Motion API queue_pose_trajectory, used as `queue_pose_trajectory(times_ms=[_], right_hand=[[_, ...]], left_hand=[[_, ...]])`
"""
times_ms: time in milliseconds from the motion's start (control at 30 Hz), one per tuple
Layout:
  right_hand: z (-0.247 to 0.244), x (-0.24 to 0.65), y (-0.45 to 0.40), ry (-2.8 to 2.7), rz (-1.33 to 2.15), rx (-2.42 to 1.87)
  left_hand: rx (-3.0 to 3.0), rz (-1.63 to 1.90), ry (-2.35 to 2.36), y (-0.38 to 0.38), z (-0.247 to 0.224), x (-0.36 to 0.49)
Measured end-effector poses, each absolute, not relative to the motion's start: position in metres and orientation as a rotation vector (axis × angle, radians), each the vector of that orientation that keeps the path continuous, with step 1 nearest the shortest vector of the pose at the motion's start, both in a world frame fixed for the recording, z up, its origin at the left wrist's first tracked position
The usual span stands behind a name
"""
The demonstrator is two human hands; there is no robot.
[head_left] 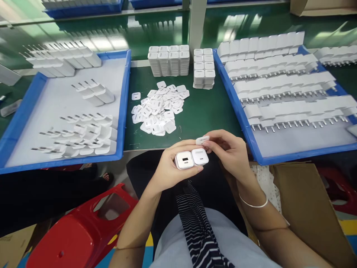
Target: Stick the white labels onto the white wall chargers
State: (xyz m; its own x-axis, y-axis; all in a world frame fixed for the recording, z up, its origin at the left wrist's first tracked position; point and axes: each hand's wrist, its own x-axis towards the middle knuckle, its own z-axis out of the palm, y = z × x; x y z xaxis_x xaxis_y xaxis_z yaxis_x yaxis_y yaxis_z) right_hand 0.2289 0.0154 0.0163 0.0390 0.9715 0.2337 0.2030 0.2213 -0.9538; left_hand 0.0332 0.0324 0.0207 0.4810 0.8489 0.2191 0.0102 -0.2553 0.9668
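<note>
My left hand (164, 167) is wrapped round two white charger plugs held side by side, their port ends facing me. The left charger (184, 160) shows a dark wide slot above a narrow one. A smooth white face with one small slot shows on the right charger (200, 157). Just above them, my right hand (227, 149) pinches a thin white cover plate (202, 140) between thumb and finger. Beyond my hands, a loose pile of similar white cover plates (158, 108) lies on the green table (195, 115).
Stacked white plates (169, 61) stand behind the pile, with a second stack (204, 69) to their right. A blue tray (126, 93) at left holds chargers with pins up; another blue tray (251, 145) at right holds rows of chargers. A red stool (64, 238) stands lower left.
</note>
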Motion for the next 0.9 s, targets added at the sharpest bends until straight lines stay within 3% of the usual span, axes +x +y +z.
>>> queue_pose_trajectory(times_ms=[200,467,900], right_hand=[[0.036,0.227,0.004,-1.125,0.777,-1.259],[0.06,0.212,-0.011,-1.15,1.307,-1.16],[0.064,0.213,-0.01,-1.056,1.454,-1.169]], left_hand=[[1.832,1.106,0.879,0.032,0.02,0.038],[1.894,1.09,0.784,0.033,0.018,0.043],[1.964,1.086,0.781,0.03,0.023,0.045]])
